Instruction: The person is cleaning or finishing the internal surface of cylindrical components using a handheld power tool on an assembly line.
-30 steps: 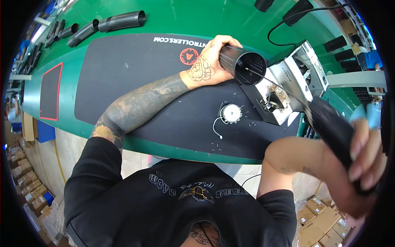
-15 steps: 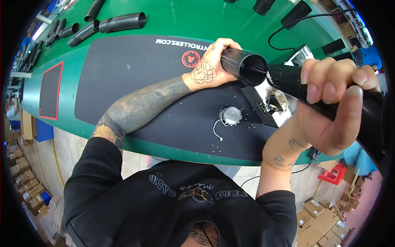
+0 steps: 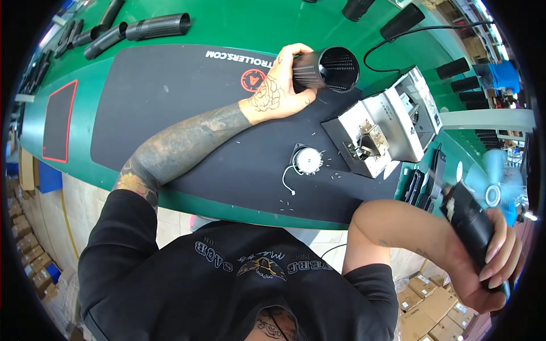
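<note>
Here | black tube (image 3: 309, 70) | between left fingers (image 3: 294, 49) and thumb (image 3: 305, 99) (mouth (image 3: 344, 63) rightward)

Perforated tube (image 3: 327, 69) in left grip (image 3: 277, 92)

Left fingers (image 3: 294, 49) part-hidden behind tube (image 3: 310, 69)

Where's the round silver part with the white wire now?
In the head view, the round silver part lies on the dark mat, just right of centre, below the perforated black tube in the left hand and left of the metal housing.
</note>
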{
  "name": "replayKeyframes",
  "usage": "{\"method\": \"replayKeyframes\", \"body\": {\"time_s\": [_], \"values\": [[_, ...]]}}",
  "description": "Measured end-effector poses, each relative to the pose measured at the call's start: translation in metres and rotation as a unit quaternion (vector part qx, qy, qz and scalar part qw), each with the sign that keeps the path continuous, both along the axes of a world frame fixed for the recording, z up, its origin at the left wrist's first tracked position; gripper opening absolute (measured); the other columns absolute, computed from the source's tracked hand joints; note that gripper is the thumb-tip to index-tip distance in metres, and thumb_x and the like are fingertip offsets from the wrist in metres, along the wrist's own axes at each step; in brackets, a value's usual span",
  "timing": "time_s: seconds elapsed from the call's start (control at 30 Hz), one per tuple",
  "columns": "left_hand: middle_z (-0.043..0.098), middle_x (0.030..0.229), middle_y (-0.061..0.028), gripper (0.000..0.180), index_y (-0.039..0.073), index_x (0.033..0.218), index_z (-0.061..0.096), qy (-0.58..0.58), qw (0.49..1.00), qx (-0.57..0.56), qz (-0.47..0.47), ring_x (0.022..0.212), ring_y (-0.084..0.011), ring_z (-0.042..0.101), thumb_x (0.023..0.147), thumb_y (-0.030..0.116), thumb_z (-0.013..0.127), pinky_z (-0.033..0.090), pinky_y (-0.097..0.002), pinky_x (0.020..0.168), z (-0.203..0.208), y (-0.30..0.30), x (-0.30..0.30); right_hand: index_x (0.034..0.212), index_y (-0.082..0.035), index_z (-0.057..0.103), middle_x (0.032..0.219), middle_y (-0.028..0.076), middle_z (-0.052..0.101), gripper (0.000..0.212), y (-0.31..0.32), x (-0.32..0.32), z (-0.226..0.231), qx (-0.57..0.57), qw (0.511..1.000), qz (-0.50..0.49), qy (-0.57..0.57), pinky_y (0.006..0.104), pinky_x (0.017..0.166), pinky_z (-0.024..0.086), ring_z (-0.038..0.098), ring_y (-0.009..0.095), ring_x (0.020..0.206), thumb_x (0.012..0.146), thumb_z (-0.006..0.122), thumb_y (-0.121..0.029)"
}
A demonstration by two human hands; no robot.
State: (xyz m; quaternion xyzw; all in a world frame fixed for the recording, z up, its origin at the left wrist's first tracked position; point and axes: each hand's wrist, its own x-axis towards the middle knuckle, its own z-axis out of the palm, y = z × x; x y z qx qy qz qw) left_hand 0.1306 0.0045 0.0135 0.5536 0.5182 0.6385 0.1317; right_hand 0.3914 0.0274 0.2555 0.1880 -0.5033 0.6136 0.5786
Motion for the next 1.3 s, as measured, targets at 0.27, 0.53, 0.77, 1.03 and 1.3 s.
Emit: {"method": "replayKeyframes", "body": {"time_s": [0.27,0.53,0.77,1.03,1.3], "values": [[0.05,0.113,-0.0105,0.062,0.006,0.118,0.045,0.106,0.994,0.031,-0.001,0.104,-0.0247,0.052,0.062,0.002,0.073,0.044,-0.0355,0.091,0.003,0.007,-0.007,0.087,-0.01,0.056,0.059,-0.008,0.057,0.027,-0.01,-0.044,-0.002,-0.024,0.926,-0.241,-0.289,0.0198,0.053,0.042,0.051,0.004,0.044,0.069,0.067,-0.027],[0.054,0.111,-0.0084,0.063,0.006,0.114,0.047,0.065,0.993,0.091,-0.021,0.099,-0.022,0.055,0.058,0.001,0.076,0.046,-0.0309,0.088,-0.005,0.012,-0.006,0.104,-0.011,0.048,0.074,-0.005,0.057,0.038,0.025,-0.022,-0.004,-0.041,0.97,0.056,-0.233,0.0256,0.063,0.043,0.054,0.006,0.06,0.08,0.071,-0.029],[0.056,0.109,-0.0073,0.061,0.006,0.112,0.047,0.028,0.995,0.09,-0.043,0.095,-0.0207,0.057,0.058,-0.001,0.076,0.047,-0.0295,0.086,-0.005,0.01,-0.007,0.083,-0.012,0.056,0.063,-0.008,0.059,0.025,0.022,0.001,0.003,-0.072,0.98,0.169,-0.069,0.0212,0.061,0.044,0.054,0.004,0.05,0.069,0.069,-0.027],[0.055,0.109,-0.0075,0.062,0.007,0.113,0.046,0.021,0.995,0.086,-0.044,0.095,-0.0199,0.057,0.06,0.0,0.077,0.048,-0.0294,0.085,-0.001,0.011,-0.006,0.095,-0.011,0.055,0.069,-0.006,0.056,0.026,-0.01,-0.056,-0.013,0.025,0.99,-0.055,-0.127,0.0251,0.063,0.041,0.052,0.006,0.054,0.076,0.064,-0.028],[0.055,0.108,-0.0079,0.063,0.007,0.114,0.045,0.014,0.994,0.087,-0.057,0.094,-0.0201,0.057,0.061,0.002,0.078,0.047,-0.0297,0.085,0.004,0.008,-0.006,0.121,-0.012,0.045,0.076,-0.002,0.05,0.034,0.014,-0.085,-0.036,0.163,0.96,-0.023,-0.227,0.0301,0.065,0.038,0.048,0.011,0.061,0.089,0.047,-0.022]]}}
